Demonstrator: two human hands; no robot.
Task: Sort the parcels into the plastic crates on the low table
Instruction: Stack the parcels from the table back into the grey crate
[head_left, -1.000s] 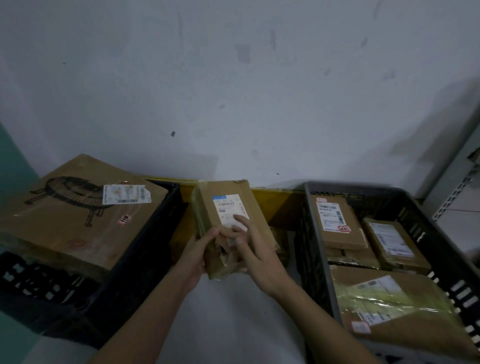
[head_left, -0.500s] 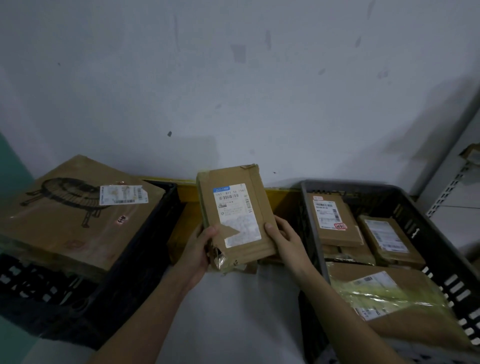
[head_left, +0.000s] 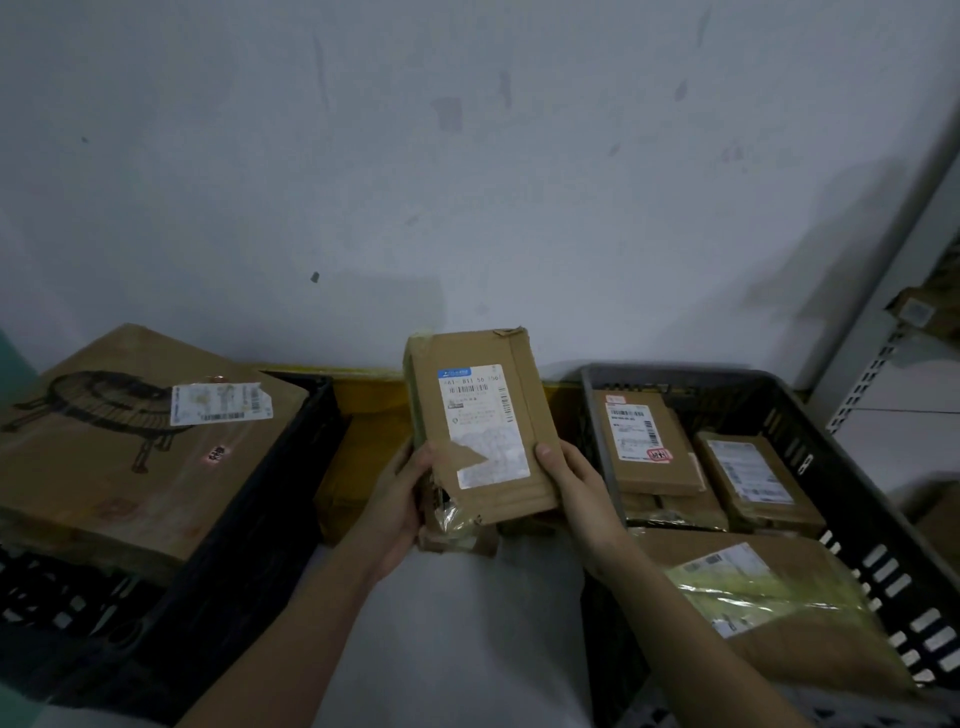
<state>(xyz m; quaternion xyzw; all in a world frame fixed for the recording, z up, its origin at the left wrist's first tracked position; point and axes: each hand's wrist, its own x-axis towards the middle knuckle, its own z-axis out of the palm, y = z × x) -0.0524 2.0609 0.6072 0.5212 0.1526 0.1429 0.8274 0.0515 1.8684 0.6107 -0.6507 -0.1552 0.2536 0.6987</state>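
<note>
Grey wall behind two crates, both hands gripping one upright parcel.

wall: pale, scuffed | metal rack upright: right | light: dim

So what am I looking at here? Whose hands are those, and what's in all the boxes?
The picture comes from a camera worn on a person's head, looking down at their own hands. There is no robot. The left hand and right hand hold up one brown parcel with a white label. On the right, a grey crate holds several parcels. On the left, a big cardboard box lies on a black crate. The person is sorting parcels into the crates.
</note>
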